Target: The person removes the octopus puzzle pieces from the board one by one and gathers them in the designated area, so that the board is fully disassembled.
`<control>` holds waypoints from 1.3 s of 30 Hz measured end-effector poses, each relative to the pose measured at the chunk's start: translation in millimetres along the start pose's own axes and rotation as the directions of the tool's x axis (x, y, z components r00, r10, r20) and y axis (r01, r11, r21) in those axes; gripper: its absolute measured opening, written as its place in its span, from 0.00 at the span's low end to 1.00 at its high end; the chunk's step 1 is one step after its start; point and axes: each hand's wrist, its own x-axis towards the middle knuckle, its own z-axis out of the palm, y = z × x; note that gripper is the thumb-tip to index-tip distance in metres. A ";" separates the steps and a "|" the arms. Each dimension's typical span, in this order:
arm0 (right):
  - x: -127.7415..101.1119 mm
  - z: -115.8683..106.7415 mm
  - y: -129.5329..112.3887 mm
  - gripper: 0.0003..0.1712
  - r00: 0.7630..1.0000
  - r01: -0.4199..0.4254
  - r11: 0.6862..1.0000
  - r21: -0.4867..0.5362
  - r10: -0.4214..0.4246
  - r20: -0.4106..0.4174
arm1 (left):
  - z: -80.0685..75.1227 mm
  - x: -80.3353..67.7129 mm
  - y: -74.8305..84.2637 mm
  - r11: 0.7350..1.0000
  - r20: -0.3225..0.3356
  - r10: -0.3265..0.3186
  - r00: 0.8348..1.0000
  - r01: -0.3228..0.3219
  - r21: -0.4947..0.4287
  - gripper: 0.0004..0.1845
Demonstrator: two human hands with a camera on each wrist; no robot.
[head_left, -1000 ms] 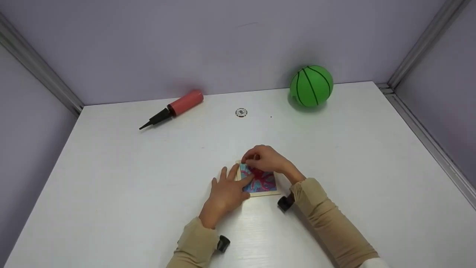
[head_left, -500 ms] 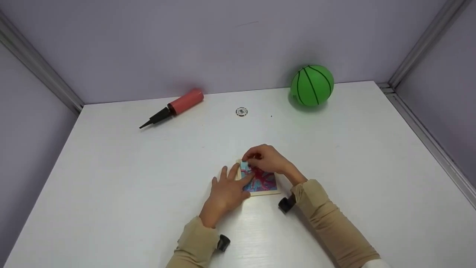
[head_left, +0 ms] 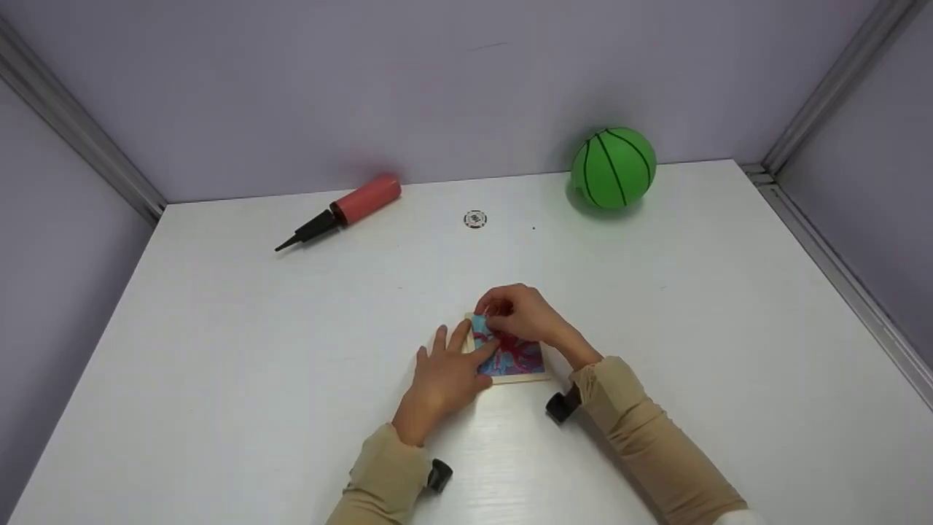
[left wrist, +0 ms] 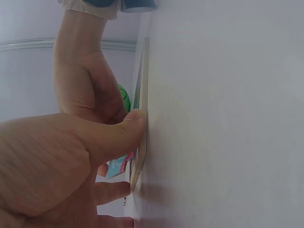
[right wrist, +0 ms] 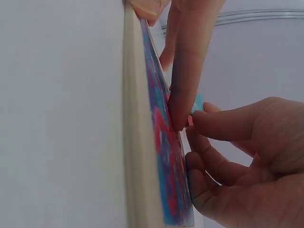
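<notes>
The right hand (head_left: 526,313) hides the far right corner of the framed octopus puzzle (head_left: 521,362). Near the far edge of the table (head_left: 291,328), the poker chip (head_left: 475,219) is too small to read.

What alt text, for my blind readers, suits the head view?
The left hand rests on a colourful framed picture on a white table; the right hand pinches a piece at its far edge. Behind lie a red pump, round chip and green ball.

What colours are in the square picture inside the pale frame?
Pinkish red, blue and purple; the square picture shows best in the head view.
</notes>
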 end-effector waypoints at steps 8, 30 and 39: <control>2.0 -1.2 -3.4 0.07 0.999 -0.034 0.998 0.045 0.035 -0.020 | -0.6 0.3 0.2 1.000 0.017 -0.016 1.000 0.016 -0.005 0.28; -13.9 -34.1 -2.4 0.10 0.991 -0.035 0.861 0.507 0.097 -0.095 | 0.5 1.7 1.2 1.000 -0.015 -0.013 1.000 0.013 0.000 0.29; -22.3 -55.3 15.1 0.12 0.974 -0.103 0.873 0.476 0.185 -0.128 | 2.0 2.5 1.2 1.000 -0.020 -0.024 1.000 0.024 -0.008 0.29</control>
